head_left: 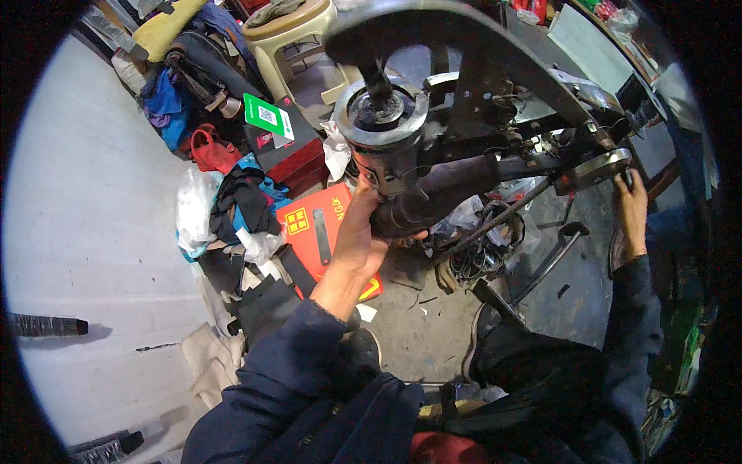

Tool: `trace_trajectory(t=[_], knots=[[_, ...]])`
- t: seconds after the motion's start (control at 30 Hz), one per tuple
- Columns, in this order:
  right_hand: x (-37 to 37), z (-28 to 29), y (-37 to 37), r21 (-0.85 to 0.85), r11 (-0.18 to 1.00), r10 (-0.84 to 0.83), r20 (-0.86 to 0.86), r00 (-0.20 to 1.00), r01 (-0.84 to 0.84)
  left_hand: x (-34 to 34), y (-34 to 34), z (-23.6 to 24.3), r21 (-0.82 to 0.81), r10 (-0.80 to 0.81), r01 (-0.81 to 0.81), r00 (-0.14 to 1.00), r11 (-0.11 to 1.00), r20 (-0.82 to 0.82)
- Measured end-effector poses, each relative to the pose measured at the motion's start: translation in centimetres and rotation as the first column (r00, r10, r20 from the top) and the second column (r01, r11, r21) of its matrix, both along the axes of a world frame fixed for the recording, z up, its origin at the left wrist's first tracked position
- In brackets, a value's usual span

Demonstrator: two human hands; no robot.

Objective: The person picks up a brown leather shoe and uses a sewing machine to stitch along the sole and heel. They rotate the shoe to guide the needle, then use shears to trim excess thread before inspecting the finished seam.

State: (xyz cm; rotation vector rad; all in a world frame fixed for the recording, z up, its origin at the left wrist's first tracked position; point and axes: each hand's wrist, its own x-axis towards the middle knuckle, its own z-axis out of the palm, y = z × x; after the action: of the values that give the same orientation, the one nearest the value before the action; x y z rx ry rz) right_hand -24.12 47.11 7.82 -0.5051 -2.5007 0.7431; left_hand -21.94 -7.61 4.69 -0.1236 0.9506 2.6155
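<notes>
A black cast-metal sewing machine (471,46) with a hand crank fills the upper right, its round head ring (384,116) above the work. My left hand (358,240) is closed around a dark leather shoe (433,193) under that head. The shoe lies along the machine's arm, and its underside and my left fingertips are mostly hidden. At the machine's right side, my right hand (631,205) has its fingers closed on the small crank handle (627,178) at the rim of the hand wheel (591,172).
An orange-red box (317,232) lies left of my left hand. Behind it are a dark box (290,155) with a green card (267,116), a cream plastic stool (286,46), bags and cloth scraps. Tangled cords (479,259) and a metal bar (549,267) lie below the machine.
</notes>
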Motion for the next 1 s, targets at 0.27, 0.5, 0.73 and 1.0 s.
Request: trace_trajectory(t=[0.27,0.5,0.73,1.0], knots=[[2.9,-4.5,-9.3,-0.526,0.829,0.444,0.412,0.796,-0.19,-0.2,0.0,0.1,0.002,-0.02,0.02,0.999,1.0,-0.038],[2.1,3.8,-7.5,-0.289,0.932,0.225,-0.008,0.974,-0.218,-0.2,-0.4,-0.4,-0.046,-0.028,0.026,0.999,0.999,-0.026],[0.2,-5.0,0.5,0.31,0.947,0.08,0.005,0.997,-0.077,0.0,0.0,0.4,-0.029,-0.011,0.01,0.999,1.0,-0.031],[3.2,-0.2,-11.6,-0.435,0.866,0.412,0.341,0.845,-0.247,-0.1,-0.2,0.1,-0.032,-0.012,0.011,1.0,0.999,-0.02]])
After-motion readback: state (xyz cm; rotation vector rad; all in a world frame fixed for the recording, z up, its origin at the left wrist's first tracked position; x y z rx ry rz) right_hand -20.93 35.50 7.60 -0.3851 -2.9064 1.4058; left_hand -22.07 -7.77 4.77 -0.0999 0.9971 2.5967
